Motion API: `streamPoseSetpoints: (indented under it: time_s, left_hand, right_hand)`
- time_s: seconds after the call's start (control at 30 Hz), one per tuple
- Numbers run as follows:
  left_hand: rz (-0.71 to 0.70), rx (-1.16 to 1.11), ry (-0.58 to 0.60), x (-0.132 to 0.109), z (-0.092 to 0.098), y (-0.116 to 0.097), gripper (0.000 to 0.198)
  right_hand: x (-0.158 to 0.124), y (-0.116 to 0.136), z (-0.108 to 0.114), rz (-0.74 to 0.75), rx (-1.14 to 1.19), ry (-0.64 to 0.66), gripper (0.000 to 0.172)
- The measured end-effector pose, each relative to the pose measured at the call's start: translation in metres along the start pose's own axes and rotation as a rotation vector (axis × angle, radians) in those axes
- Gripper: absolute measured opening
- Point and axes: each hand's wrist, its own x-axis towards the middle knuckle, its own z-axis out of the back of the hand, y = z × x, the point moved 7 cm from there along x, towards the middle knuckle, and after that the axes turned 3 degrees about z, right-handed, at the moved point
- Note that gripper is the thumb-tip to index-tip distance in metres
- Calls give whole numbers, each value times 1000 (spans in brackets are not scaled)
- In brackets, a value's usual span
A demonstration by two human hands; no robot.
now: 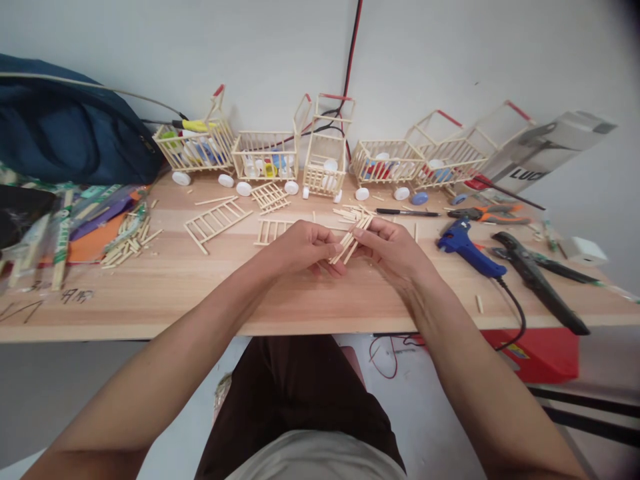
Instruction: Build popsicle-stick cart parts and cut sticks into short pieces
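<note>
Between both hands, just above the table, is a small slatted panel of thin wooden sticks [350,245], held tilted. My left hand [314,245] pinches its lower left end between thumb and fingers. At the upper right end my right hand [383,241] grips the same panel, thumb on top. Several loose short sticks [350,213] lie just behind the hands. Beyond my left hand a ladder-like stick panel [273,230] rests flat, partly hidden by the fingers. Two more stick panels, a longer one [217,222] and a smaller one [270,198], lie farther left.
Several miniature stick shopping carts [267,157] line the wall. To the right are a blue glue gun [470,250], orange-handled pliers [490,213], a black-handled cutter [540,280] and a pen [407,213]. A stick pile [130,240] and a blue bag [75,127] occupy the left.
</note>
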Motion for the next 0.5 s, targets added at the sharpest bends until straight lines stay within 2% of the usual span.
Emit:
streamPoseSetpoints:
  time_s: [0.33,0.5]
  left_hand:
    - [-38,43,16,4,1,2,16]
    - [-40,15,-35,1,14,0,15]
  right_hand:
    - [-1,0,-2,-28,54,40,29]
    - [-1,-3,11,-60,-37,-38,29]
